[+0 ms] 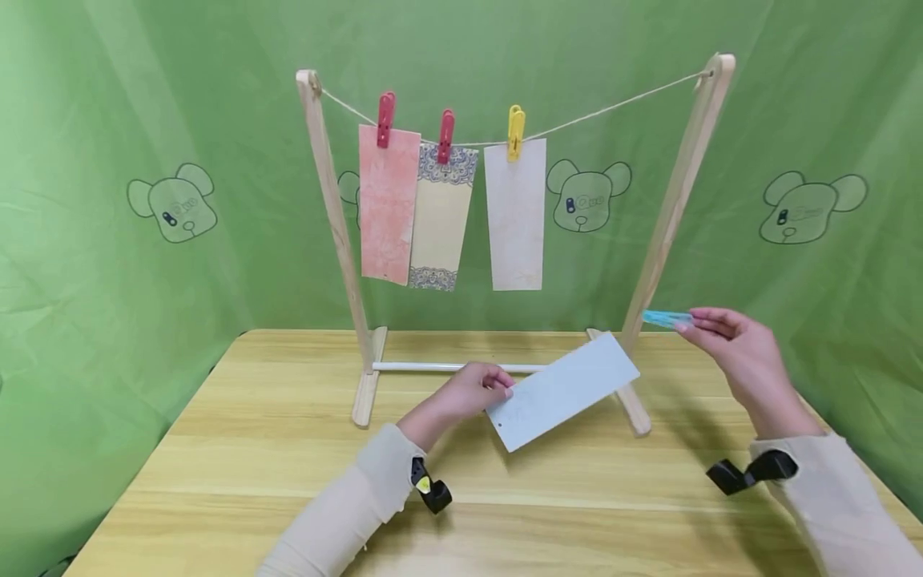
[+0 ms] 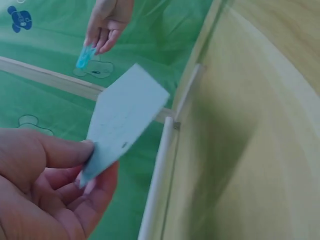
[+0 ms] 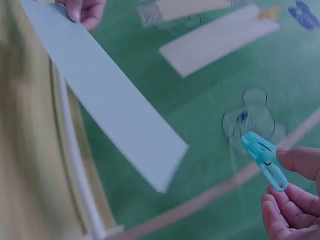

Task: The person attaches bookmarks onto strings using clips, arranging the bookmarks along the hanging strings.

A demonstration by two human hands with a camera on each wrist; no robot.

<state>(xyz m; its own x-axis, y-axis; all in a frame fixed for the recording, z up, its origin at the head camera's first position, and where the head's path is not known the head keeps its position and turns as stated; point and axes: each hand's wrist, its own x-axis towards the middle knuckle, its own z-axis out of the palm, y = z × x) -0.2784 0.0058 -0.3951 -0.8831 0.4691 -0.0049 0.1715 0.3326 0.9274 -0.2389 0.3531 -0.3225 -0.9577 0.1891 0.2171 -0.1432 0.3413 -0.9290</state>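
Note:
My left hand (image 1: pixel 472 393) pinches a pale blue-white paper card (image 1: pixel 570 393) by its lower left end, thumb on the face towards me. The card slants up to the right above the table, a small dark hole near the held end. Off to the right, my right hand (image 1: pixel 743 361) pinches a light blue clothespin (image 1: pixel 667 319) between thumb and fingers. In the right wrist view this clothespin (image 3: pixel 265 160) points away from the fingertips, apart from the card (image 3: pixel 110 100). The left wrist view shows the card (image 2: pixel 125 110) between thumb and fingers.
A wooden stand (image 1: pixel 678 192) carries a sagging string (image 1: pixel 613 106). From it hang a pink card (image 1: pixel 389 208) and a patterned card (image 1: pixel 441 224) on red clothespins, and a white card (image 1: pixel 516 224) on a yellow clothespin (image 1: pixel 515 132). A white rod (image 1: pixel 418 367) joins the feet on the wooden table (image 1: pixel 238 449).

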